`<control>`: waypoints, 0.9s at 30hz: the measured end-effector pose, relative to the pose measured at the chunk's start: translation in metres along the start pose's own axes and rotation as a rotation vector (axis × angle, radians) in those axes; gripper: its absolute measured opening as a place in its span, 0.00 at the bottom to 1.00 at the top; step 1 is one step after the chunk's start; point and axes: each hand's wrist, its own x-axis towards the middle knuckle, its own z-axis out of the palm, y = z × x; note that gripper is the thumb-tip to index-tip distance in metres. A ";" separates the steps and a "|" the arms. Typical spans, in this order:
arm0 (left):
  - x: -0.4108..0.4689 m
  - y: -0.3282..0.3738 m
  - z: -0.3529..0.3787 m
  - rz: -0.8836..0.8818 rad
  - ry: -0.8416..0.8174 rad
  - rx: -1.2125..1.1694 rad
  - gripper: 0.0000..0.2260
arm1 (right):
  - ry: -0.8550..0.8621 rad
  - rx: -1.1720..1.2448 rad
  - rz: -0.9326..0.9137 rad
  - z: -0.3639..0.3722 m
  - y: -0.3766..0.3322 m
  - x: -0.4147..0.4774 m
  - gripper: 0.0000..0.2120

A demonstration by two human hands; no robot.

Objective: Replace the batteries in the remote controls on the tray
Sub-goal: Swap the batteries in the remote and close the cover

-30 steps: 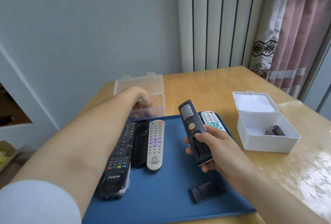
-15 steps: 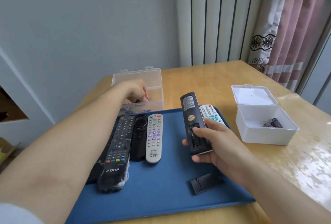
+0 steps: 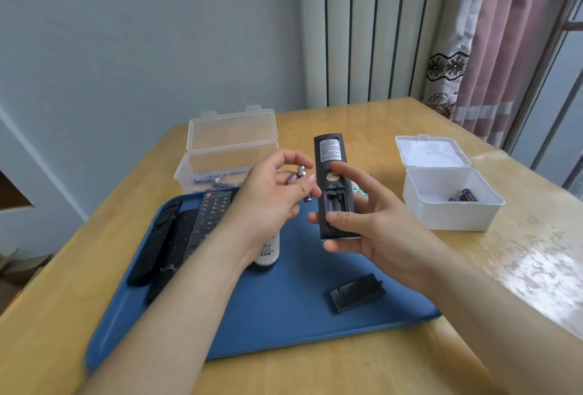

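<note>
— Where is the remote being worked on?

— The black remote [image 3: 329, 154] is held above the far part of the blue tray [image 3: 284, 315], back side up, with its battery bay open. The right hand [image 3: 378, 230] grips its lower end. The thumb lies across the bottom of the bay, the index finger is laid over the back near a yellow sticker, and the other fingers curl underneath.

— And the other hand?

— The left hand [image 3: 271, 199] is just beside the remote's left edge, with its fingers curled, pinching small batteries [image 3: 301, 172] at the fingertips. There are probably two or three, but blur makes the count uncertain. The two hands are close together.

— The cover?

— A flat black battery cover [image 3: 356, 293] lies alone on the tray, toward its near right corner.

— What about the boxes?

— A clear box [image 3: 227, 154] of see-through plastic stands beyond the tray with its hinged lid up, and loose cells [image 3: 209, 178] lie on its floor. A white box [image 3: 448, 214] of opaque plastic sits to the right on the table, its lid flipped back, with a few blue-labelled cells [image 3: 463, 196] in one corner.

— Anything else on the tray?

— Along its left side lie two slim black remotes [image 3: 154, 243], a dark buttoned remote [image 3: 209, 221] and a pale remote [image 3: 267, 252] partly under the left wrist. The table [image 3: 315, 363] is glossy light wood.
</note>
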 end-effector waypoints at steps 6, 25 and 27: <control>-0.019 -0.017 0.014 0.090 0.160 -0.118 0.05 | -0.089 0.026 0.006 0.002 0.003 -0.002 0.39; -0.033 -0.025 0.012 0.493 0.058 0.695 0.13 | 0.018 0.170 -0.013 0.001 0.001 0.001 0.38; -0.035 -0.024 0.014 0.467 0.076 0.702 0.12 | 0.024 0.222 0.027 0.002 0.000 0.001 0.24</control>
